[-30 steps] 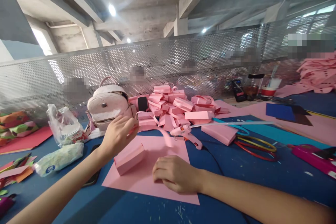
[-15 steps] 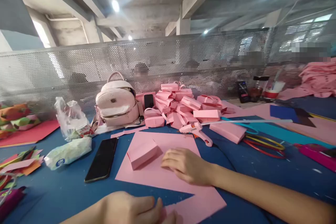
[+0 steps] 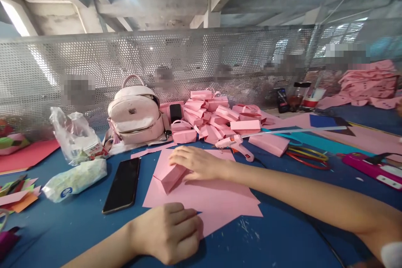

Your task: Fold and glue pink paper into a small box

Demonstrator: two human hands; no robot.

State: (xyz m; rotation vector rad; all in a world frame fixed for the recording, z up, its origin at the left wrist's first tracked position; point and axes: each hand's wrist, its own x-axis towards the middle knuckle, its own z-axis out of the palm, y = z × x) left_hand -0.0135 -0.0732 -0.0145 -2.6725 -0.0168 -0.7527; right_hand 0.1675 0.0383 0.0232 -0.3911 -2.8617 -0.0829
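Pink paper sheets (image 3: 216,192) lie overlapping on the blue table. A folded pink paper box (image 3: 169,178) stands on the upper sheet. My right hand (image 3: 197,162) rests over the box's right end, its fingers curved around the top edge. Lower down, my left hand (image 3: 176,232) is closed, knuckles up, at the lower left edge of the sheets; whatever its fingertips hold is hidden. A pink glue gun (image 3: 235,145) with a long clear stick lies just behind the sheets.
A black phone (image 3: 122,185) and a tissue pack (image 3: 75,179) lie at left. Behind are a plastic bag (image 3: 73,136), a pale backpack (image 3: 135,113) and a pile of pink paper boxes (image 3: 216,117). Tape rings (image 3: 307,155) and a magenta power strip (image 3: 372,169) sit at right.
My right hand has moved left onto the box. My left hand has curled closed, and the lower sheet has slid up further under the other. The view has shifted slightly.
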